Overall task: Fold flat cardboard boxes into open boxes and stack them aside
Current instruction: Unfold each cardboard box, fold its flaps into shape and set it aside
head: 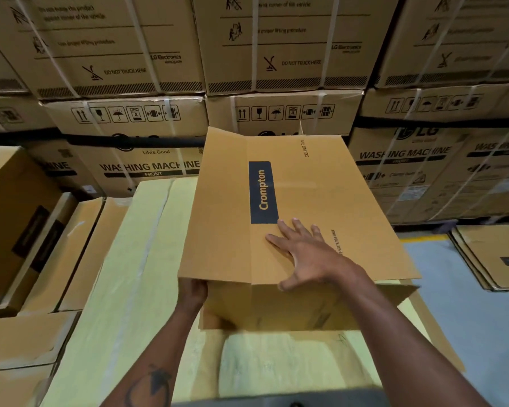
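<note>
A brown corrugated cardboard box [294, 207] printed with a dark blue "Crompton" label sits partly opened at the middle of the view, above a pale yellow-green flat surface [135, 259] that serves as the work area. The box's broad upper panel faces the camera and tilts up toward the far side, while its near end gapes open, showing a shadowed inside. Small print reading "CEILING FAN" runs along the far right part of the panel.

The right hand [303, 254] lies flat on the upper panel just right of the blue label, fingers straight and spread, thumb reaching toward the near edge. The left hand [193, 292] is at the box's near left corner, under the edge of the left flap; its fingers are hidden behind the cardboard, so whether they grasp the flap cannot be told. A dark tattoo shows on the left forearm.

To the left of the work surface stand several plain brown cartons [27, 218], some on edge. Along the far side rises a wall of large strapped brown cartons [147, 165] marked "WASHING MACHINE" and "LG Electronics", with handling symbols. At the right, a pile of flattened brown cardboard sheets [494, 254] lies on the grey-blue floor [465, 318], near a yellow floor line.
</note>
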Motion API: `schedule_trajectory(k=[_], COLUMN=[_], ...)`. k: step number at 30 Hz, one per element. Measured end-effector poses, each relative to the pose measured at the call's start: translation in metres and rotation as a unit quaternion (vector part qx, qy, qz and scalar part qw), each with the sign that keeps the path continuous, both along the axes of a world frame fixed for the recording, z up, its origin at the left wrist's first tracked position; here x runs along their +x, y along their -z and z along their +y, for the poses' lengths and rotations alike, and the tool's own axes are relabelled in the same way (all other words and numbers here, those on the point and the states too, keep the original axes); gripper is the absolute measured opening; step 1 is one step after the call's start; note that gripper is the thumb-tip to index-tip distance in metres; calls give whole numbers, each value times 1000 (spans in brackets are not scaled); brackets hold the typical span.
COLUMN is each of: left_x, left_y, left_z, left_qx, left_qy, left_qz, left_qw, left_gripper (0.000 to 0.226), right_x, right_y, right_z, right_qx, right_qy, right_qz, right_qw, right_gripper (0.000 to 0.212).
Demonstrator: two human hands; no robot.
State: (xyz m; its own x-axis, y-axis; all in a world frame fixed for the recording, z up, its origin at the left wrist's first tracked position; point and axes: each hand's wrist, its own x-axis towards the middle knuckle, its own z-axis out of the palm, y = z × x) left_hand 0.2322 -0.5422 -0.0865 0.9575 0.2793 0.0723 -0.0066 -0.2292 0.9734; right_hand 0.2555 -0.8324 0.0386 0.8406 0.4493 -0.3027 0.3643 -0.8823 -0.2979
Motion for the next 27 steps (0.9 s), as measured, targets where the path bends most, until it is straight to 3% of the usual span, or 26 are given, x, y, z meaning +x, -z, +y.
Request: schedule_trajectory(k=[2,3,6,8,11,14,18,23,25,27], left_x=[-7,-13,-28,-39,-51,-49,-36,-19,-9,-1], left_y=[-5,-9,-9,2,21,34,52,70,79,85], left_z=[0,2,16,29,52,66,72,62,50,30], left_qx=[127,175,158,171,213,240,265,274,300,326], left_qy=[-104,-147,-229,-227,-194,-146,-117,-70,-78,-95], left_qz=[21,47,174,220,248,267,267,257,301,364], left_qw=[986,972,945,933,925,922,919,924,902,868], left_gripper=[14,22,69,78,74,65,53,20,23,54], right_x=[-1,-2,-2,-3,-16,-36,-50,-35,-28,-21], right_y=[4,6,22,44,91,136,174,190,194,196], right_z=[9,16,35,41,47,51,50,42,39,34], right_qx=[16,21,25,0,-46,-79,-85,-66,-58,-40], right_qy=[-9,-12,17,48,51,53,74,90,92,94], right_qz=[-30,-47,-83,-37,86,155,193,200,201,217], right_qw=[999,999,996,998,994,983,975,974,974,971], right_gripper=[109,101,71,71,80,84,89,82,80,77])
